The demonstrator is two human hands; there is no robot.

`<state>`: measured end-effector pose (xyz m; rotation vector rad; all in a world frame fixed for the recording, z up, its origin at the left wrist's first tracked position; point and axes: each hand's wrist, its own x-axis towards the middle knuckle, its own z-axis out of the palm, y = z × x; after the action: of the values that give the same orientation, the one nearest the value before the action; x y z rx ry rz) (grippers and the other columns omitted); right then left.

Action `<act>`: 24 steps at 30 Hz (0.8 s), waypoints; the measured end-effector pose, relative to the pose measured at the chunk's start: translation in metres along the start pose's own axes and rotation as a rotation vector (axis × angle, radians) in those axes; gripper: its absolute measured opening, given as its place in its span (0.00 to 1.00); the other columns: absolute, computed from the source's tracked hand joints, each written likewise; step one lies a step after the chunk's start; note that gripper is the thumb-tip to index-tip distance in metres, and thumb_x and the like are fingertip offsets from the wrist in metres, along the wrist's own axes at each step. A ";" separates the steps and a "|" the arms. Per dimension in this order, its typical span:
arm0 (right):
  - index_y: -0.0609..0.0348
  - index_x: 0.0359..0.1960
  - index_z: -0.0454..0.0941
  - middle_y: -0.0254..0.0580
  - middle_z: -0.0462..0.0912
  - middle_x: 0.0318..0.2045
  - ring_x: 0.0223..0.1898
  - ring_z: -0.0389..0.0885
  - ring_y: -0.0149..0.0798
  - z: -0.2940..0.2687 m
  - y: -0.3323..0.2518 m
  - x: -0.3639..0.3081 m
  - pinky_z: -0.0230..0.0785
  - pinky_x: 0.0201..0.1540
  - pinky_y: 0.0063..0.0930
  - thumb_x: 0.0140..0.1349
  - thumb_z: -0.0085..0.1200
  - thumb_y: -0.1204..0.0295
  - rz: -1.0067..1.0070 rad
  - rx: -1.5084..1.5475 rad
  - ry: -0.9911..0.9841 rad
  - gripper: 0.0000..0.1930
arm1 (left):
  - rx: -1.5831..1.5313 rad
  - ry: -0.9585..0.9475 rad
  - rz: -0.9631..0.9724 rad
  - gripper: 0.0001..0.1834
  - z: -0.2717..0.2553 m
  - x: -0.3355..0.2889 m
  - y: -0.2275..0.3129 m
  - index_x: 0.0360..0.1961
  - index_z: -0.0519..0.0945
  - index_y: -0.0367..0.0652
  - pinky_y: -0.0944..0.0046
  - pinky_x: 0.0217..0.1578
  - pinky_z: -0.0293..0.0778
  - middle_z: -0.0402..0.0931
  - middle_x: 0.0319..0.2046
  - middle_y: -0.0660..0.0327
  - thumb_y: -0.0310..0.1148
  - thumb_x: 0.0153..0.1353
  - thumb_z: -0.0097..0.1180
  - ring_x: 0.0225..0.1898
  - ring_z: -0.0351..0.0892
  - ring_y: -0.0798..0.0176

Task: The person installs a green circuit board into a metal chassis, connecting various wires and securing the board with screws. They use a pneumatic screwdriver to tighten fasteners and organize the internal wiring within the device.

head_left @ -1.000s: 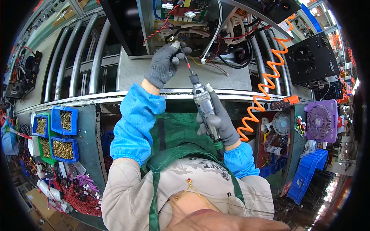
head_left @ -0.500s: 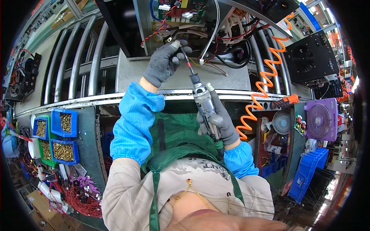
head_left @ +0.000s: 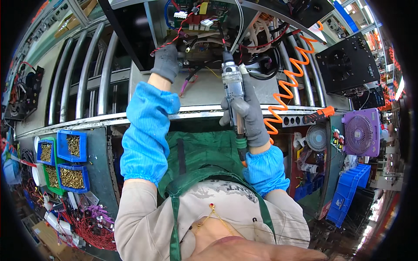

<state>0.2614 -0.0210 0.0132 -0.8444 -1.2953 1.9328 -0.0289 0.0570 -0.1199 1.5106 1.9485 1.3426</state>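
Note:
My right hand [head_left: 251,114], in a grey glove, is wrapped round a silver powered screwdriver [head_left: 233,82] held nearly upright in the picture. Its long bit reaches into an open equipment cabinet [head_left: 126,37]; the tip is hard to make out among the parts. My left hand [head_left: 166,63], also gloved, reaches in at the cabinet's near left side, next to a twisted red and white wire [head_left: 177,34]. Its fingers are hidden inside. Between the hands, a dark cable with a purple-pink end [head_left: 186,82] hangs out over the metal plate [head_left: 200,95].
Steel rollers [head_left: 106,65] flank the plate. An orange coiled hose [head_left: 295,71] runs at the right, near an orange-and-black tool [head_left: 320,114] and a purple fan [head_left: 360,132]. Blue bins [head_left: 72,171] of brass-coloured screws stand at the left. Another black unit [head_left: 348,65] sits far right.
The screwdriver has moved up and forward, its bit now inside the cabinet. My left hand has left the bit and shifted left into the cabinet. The cable with the purple-pink end now shows.

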 end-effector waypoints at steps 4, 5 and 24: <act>0.45 0.72 0.43 0.44 0.73 0.33 0.23 0.75 0.31 -0.004 0.008 0.008 0.75 0.21 0.25 0.48 0.57 0.62 -0.043 0.031 -0.002 0.49 | 0.817 0.068 0.237 0.12 0.003 0.011 -0.001 0.35 0.80 0.41 0.54 0.39 0.75 0.79 0.36 0.49 0.26 0.45 0.61 0.39 0.80 0.46; 0.44 0.72 0.42 0.44 0.73 0.33 0.23 0.75 0.31 -0.005 0.009 0.007 0.75 0.21 0.25 0.48 0.57 0.61 -0.038 0.046 -0.005 0.49 | 0.808 0.129 0.299 0.12 0.002 0.010 0.001 0.35 0.80 0.41 0.54 0.39 0.75 0.79 0.36 0.50 0.26 0.46 0.60 0.38 0.80 0.46; 0.54 0.57 0.63 0.48 0.77 0.33 0.20 0.75 0.37 0.016 0.024 0.008 0.75 0.23 0.35 0.64 0.49 0.52 0.023 0.582 -0.127 0.26 | 0.744 0.435 0.438 0.12 0.004 0.015 0.026 0.34 0.80 0.45 0.55 0.44 0.74 0.78 0.39 0.50 0.26 0.45 0.54 0.45 0.76 0.48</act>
<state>0.2399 -0.0298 -0.0063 -0.4471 -0.7150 2.2389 -0.0172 0.0720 -0.0960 2.2300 2.7077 1.2368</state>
